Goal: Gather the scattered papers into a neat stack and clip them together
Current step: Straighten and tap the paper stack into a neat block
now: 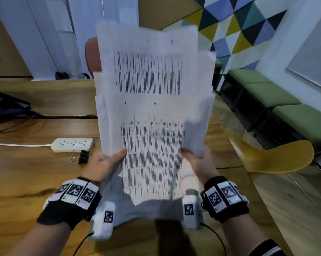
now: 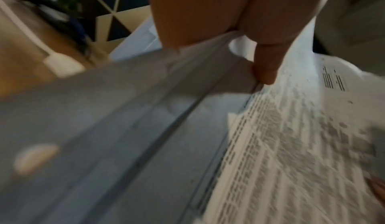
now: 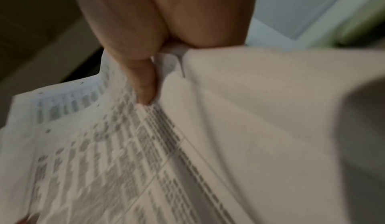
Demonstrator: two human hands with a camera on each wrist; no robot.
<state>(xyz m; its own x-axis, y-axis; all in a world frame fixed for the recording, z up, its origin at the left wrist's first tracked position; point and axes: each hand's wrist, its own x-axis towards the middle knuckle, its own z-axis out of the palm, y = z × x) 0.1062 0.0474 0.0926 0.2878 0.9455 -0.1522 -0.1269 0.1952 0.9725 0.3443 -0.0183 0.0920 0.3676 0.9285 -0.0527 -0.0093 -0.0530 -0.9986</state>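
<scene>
Head view: papers (image 1: 152, 111) held up above the wooden table (image 1: 26, 178), lower edge close to the body, sheets uneven at the top and sides. Left hand (image 1: 106, 163) pinching the left edge, right hand (image 1: 198, 163) pinching the right edge, thumbs on the printed front. Probably raised this way to let the sheets slide level, then tap them square on the table. Binder clip (image 1: 82, 157) lying on the table just beside the white power strip (image 1: 72, 144), left of the left hand and not yet used. Yellow chair (image 1: 278, 159) at the right table edge, green bench (image 1: 285, 108) further behind. Nothing between the hands and the clip except the strip close by.

Left wrist view: much blurred; thumb (image 2: 266, 69) pressed on the sheet edges, several layers visible, fingers behind hidden.

Right wrist view: the same on the other side, thumb (image 3: 143, 82) clamped on the front, sheets fanning a little.
</scene>
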